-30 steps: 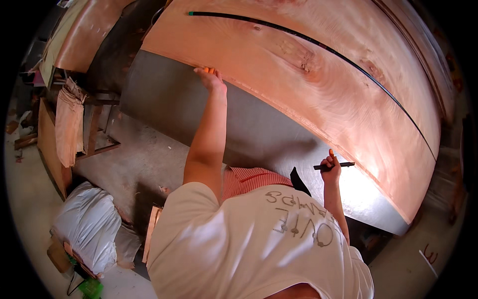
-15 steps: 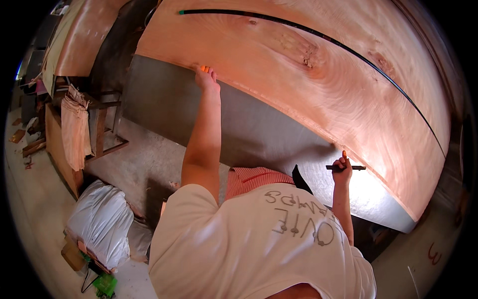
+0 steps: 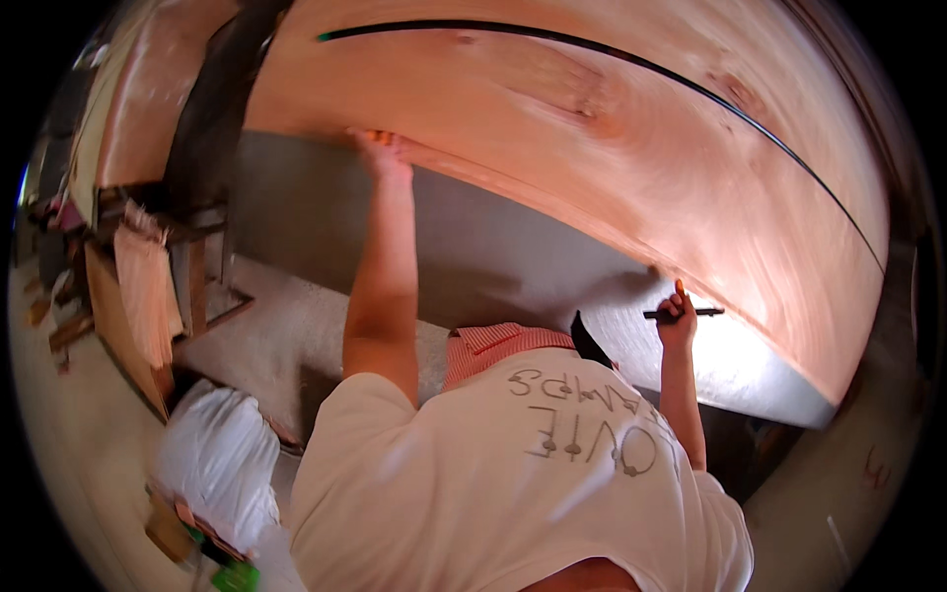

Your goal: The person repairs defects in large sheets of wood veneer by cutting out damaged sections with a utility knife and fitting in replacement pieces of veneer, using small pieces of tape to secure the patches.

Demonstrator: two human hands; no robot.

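A large sheet of pinkish-brown wood veneer (image 3: 513, 109) lies over a grey board (image 3: 473, 229), whose near strip stays uncovered. At the sheet's near edge, toward the left, my left hand (image 3: 383, 156) touches the veneer. Its thumb is spread from the fingers, which wear orange finger covers; the hand is slightly blurred. Closer to the right end, my right hand (image 3: 675, 324) is closed around a slim black tool (image 3: 705, 313), perhaps a cutter. The index finger, orange-covered too, points up to the veneer's edge.
A thin black flexible rod (image 3: 592, 44) curves across the veneer. On the left stand a wooden frame (image 3: 197, 271) and a bundle of veneer strips (image 3: 143, 286). A white sack (image 3: 219, 459) and a green item (image 3: 235, 575) lie at lower left. Bright light falls on the board's right end.
The view has shifted slightly, moving the sheet and rod leftward in the picture. My left thumb now stands out from the fingers. My right hand keeps the black tool near the same edge.
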